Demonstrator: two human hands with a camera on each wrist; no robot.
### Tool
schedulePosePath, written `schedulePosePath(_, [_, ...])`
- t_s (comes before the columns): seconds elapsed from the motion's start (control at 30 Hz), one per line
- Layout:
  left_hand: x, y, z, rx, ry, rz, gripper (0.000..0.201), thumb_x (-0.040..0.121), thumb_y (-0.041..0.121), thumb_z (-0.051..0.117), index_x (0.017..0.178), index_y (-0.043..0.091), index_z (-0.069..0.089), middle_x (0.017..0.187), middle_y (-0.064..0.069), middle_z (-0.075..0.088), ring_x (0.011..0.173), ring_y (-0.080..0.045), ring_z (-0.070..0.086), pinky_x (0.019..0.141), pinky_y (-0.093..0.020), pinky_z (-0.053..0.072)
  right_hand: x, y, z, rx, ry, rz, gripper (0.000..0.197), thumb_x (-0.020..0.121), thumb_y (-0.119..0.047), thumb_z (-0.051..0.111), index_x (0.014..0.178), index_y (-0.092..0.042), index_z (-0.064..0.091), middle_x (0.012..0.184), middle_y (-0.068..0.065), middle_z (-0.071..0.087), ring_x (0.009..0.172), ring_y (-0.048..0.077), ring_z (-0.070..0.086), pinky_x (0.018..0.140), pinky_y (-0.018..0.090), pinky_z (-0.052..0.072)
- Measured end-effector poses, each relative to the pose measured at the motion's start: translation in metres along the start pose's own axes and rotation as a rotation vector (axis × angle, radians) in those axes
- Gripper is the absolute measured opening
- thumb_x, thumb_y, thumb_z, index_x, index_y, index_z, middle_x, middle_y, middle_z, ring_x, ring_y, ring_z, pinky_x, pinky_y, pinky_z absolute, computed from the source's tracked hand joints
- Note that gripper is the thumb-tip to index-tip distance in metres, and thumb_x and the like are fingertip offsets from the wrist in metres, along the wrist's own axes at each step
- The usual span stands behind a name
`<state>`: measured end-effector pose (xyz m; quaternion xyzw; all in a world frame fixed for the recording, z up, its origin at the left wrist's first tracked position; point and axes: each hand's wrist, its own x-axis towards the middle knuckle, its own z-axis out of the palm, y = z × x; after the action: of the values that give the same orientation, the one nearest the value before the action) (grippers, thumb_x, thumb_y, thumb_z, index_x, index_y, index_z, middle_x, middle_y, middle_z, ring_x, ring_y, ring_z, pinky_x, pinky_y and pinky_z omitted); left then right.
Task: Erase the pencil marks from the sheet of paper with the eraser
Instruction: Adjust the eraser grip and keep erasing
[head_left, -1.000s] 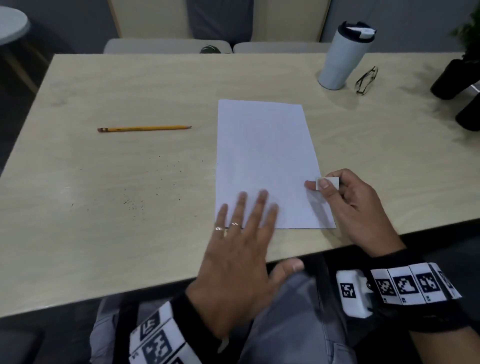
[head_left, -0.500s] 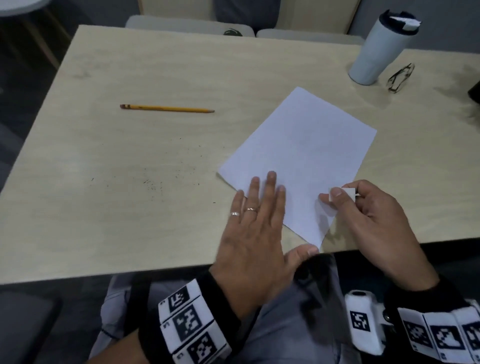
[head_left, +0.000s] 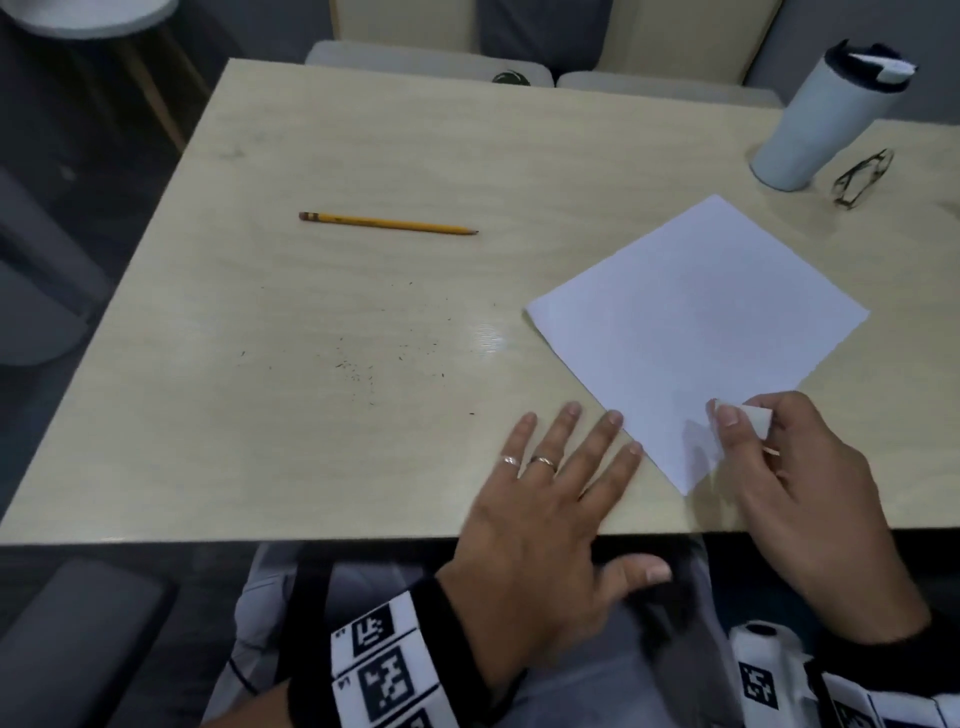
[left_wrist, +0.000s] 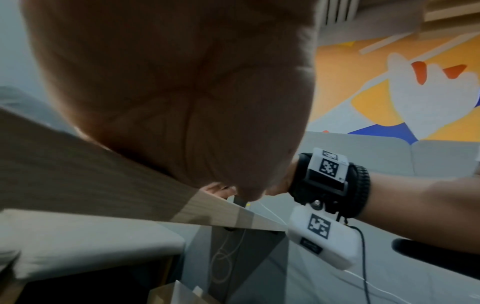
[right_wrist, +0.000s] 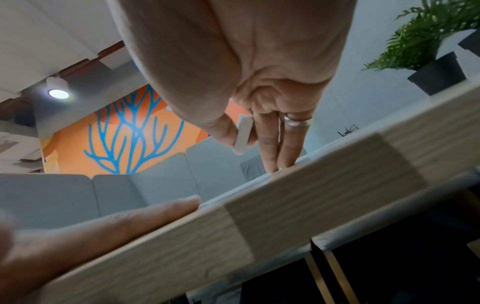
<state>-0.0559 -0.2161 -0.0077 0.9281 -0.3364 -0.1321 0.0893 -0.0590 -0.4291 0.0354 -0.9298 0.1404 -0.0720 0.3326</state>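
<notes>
A white sheet of paper (head_left: 696, 332) lies turned like a diamond near the table's front right. I can make out no pencil marks on it. My right hand (head_left: 740, 415) pinches a small white eraser (head_left: 756, 418) between thumb and fingers over the sheet's lower corner. The right wrist view shows the same eraser (right_wrist: 242, 133) held on edge, with two fingers touching down on the paper. My left hand (head_left: 566, 467) lies flat on the table, fingers straight, its fingertips at the sheet's lower left edge. The left wrist view shows mostly my left palm (left_wrist: 182, 92).
A yellow pencil (head_left: 387, 223) lies left of the sheet on the wooden table (head_left: 311, 441). Dark eraser crumbs (head_left: 358, 369) are scattered below it. A white tumbler (head_left: 826, 119) and folded glasses (head_left: 862, 179) stand at the back right. The front edge runs under both wrists.
The sheet has turned clockwise from upright to a diamond. My left fingers, which lay on the paper, now sit at its edge. The right hand kept hold of the eraser.
</notes>
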Motion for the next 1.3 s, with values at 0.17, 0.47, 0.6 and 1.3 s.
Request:
schedulePosePath(0.17, [-0.001,-0.038,-0.023,0.092,-0.078,-0.432,0.107,0.091,0.084,-0.008,0.162,0.005,-0.022,0.168,-0.017,-0.033,0.156,-0.033,-0.031,0.127,-0.055,-0.014,-0.006,-0.003,-0.001,-0.005,-0.03,0.025,0.04,0.103,-0.059,0.053,0.11,-0.021,0.06,0.087,-0.007,0.073,0.081,0.023,0.069,0.069,0.039,0.047])
schedulePosePath(0.47, [0.024,-0.046,-0.066,0.096,-0.449,-0.043,0.104,0.092,0.089,0.015,0.16,0.025,-0.031,0.162,0.011,-0.044,0.149,-0.016,-0.044,0.123,-0.054,-0.023,-0.01,0.0,0.012,-0.138,-0.055,-0.015,0.072,0.091,-0.079,0.03,0.121,-0.019,0.057,0.12,-0.003,0.063,0.106,0.034,0.062,0.082,0.041,0.042])
schedulePosePath(0.6, [0.045,-0.079,-0.077,0.13,-0.455,-0.117,0.101,0.091,0.09,0.014,0.161,0.03,-0.028,0.163,0.016,-0.041,0.151,-0.017,-0.04,0.121,-0.059,-0.024,-0.012,-0.005,0.012,-0.099,-0.07,-0.025,0.049,0.091,-0.061,0.04,0.109,-0.018,0.055,0.136,0.005,0.067,0.116,0.036,0.056,0.084,0.043,0.039])
schedulePosePath(1.3, [0.008,-0.022,-0.011,-0.172,0.214,-0.146,0.06,0.104,0.068,0.034,0.138,0.022,0.051,0.164,-0.002,0.039,0.156,-0.034,0.029,0.127,-0.056,0.024,-0.008,-0.008,0.0,0.166,-0.062,-0.012,0.02,0.098,-0.046,0.069,0.096,-0.026,0.069,0.088,-0.011,0.078,0.08,0.01,0.074,0.072,0.031,0.057])
